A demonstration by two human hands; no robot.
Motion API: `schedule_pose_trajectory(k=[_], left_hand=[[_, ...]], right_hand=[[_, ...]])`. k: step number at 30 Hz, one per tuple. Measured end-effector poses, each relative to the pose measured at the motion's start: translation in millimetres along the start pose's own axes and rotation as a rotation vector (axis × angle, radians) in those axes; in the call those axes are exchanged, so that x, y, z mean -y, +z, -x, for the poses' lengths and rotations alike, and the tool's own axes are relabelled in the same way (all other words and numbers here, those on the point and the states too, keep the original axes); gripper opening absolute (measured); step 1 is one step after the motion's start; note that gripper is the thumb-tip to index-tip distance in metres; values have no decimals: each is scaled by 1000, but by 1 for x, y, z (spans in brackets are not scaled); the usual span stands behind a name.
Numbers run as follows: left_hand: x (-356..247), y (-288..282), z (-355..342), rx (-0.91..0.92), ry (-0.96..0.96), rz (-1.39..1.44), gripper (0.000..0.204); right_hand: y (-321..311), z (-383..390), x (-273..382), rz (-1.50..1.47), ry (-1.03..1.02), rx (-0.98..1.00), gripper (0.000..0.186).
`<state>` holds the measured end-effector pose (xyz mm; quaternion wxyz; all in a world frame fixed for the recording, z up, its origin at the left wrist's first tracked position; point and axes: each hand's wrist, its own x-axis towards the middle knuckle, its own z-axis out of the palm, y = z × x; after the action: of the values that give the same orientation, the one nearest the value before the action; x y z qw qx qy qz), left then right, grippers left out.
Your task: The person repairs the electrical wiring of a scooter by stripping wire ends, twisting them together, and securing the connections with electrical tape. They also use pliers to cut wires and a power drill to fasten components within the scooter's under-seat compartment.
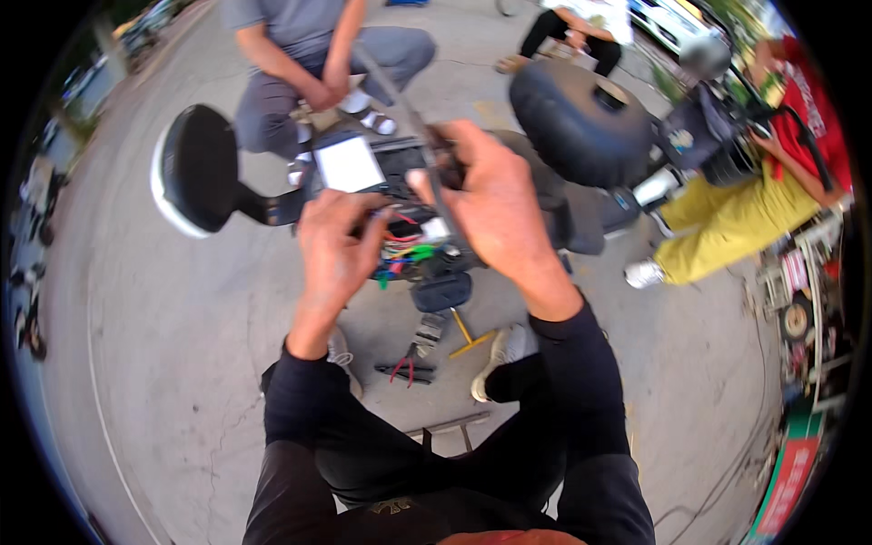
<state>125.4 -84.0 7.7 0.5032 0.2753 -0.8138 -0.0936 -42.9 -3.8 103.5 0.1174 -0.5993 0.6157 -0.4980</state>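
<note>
My right hand [498, 204] is closed around a long, thin dark strip [396, 95]. The strip slants up and left past the fingers and is blurred by motion. My left hand [334, 250] is at the left side of an opened vehicle body, thumb and fingers pinched together; what they hold, if anything, is hidden. Red, green and blue wires [413, 250] with coloured connectors spread out between and below my hands. Just beyond them a white rectangular panel [349, 165] lies on the dark compartment [397, 159].
Between my shoes lie red-handled pliers [405, 372] and a yellow T-handle wrench [471, 346]. A black seat-like pad [198, 168] juts out left; a bulky black padded part [577, 123] stands right. One person [318, 54] squats opposite; another in yellow trousers [727, 232] is at right.
</note>
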Motion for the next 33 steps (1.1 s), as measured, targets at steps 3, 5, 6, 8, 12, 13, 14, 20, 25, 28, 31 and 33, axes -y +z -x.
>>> schedule_pose_trajectory(k=[3, 5, 6, 8, 12, 13, 14, 20, 25, 28, 31, 33], left_hand=[[7, -1, 15, 182, -492, 315, 9], [24, 2, 21, 267, -599, 512, 15], [26, 4, 22, 264, -593, 513, 17], [21, 11, 23, 249, -601, 541, 23], [30, 3, 20, 285, -682, 561, 26], [35, 2, 20, 322, -701, 590, 26], [40, -2, 18, 342, -719, 611, 27], [0, -12, -6, 297, -711, 656, 19], [16, -5, 5, 217, -720, 818, 16], [13, -8, 10, 203, -775, 819, 16], [15, -2, 17, 169, -735, 864, 17], [8, 2, 13, 171, -727, 870, 17]], right_hand=[[8, 54, -24, -394, 73, -8, 39], [-2, 113, -31, -744, 128, -167, 42], [-4, 144, -37, -824, 137, -295, 38], [-39, 195, -43, -834, 228, -489, 32], [-134, 206, -60, -935, 387, -1046, 34], [-162, 206, -75, -937, 289, -1110, 34], [-183, 206, -76, -897, 215, -1186, 31], [-131, 191, -37, -436, 413, -487, 40], [-61, 162, -45, -284, 392, -3, 38], [-29, 120, -34, -306, 256, 4, 38], [-12, 65, -21, -172, 121, 27, 38], [0, 32, -27, -132, 53, 62, 39]])
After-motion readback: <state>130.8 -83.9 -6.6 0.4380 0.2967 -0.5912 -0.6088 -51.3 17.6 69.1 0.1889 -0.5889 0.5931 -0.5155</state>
